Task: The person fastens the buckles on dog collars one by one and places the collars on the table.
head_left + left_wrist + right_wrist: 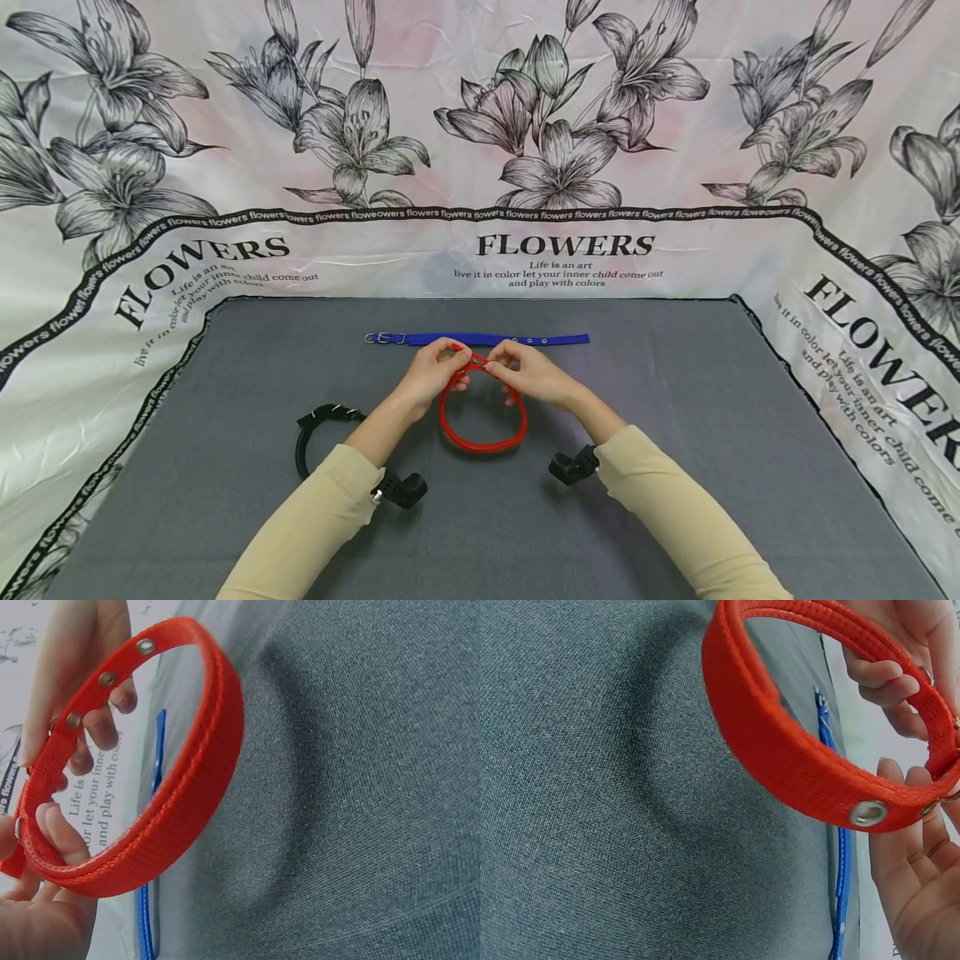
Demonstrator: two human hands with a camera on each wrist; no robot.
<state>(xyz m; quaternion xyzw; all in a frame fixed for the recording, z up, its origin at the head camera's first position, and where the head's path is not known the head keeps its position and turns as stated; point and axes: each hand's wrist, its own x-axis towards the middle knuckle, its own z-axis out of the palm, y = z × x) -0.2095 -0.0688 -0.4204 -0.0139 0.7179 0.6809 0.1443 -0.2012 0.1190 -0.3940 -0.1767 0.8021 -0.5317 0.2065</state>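
Note:
A red webbing collar (480, 425) with metal eyelets hangs as a closed loop above the grey mat (675, 500). My left hand (437, 372) and right hand (525, 372) both pinch its top, where the strap ends meet. In the left wrist view the red collar (180, 802) fills the left half, with my left hand's fingers (64, 836) curled round it. In the right wrist view the red collar (795, 761) curves across the top, and my right hand's fingers (911, 847) grip it near an eyelet. A blue collar (480, 338) lies flat just behind my hands.
A black collar (322, 425) lies curved on the mat at the left, partly under my left sleeve. Black wrist-camera mounts (573, 467) sit on both forearms. A floral cloth (525, 167) printed "FLOWERS" walls in the mat at the back and sides.

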